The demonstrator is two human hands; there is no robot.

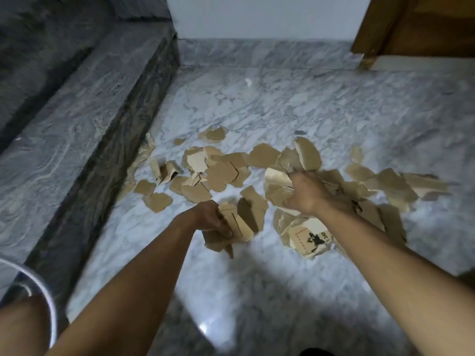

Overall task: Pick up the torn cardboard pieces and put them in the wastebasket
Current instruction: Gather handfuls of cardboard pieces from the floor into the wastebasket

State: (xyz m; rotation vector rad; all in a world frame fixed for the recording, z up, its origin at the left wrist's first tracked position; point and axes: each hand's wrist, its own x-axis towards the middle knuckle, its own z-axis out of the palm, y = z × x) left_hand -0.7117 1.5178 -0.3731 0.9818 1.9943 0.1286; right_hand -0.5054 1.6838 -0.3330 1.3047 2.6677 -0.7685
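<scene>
Two cardboard wads (pixel 240 226), L hand (pixel 213 219) clamped on one, R hand (pixel 307 192) on other, scraps (pixel 221 173) beyond.

Two hands in shot, left hand (pixel 213 220) and right hand (pixel 305 191), each clutching several torn cardboard pieces (pixel 221 176). Dozens more on the marble floor (pixel 334 104), too overlapped for an exact tally. One printed piece (pixel 308 238), one small white scrap (pixel 248 82), one stone step (pixel 90 104).
</scene>
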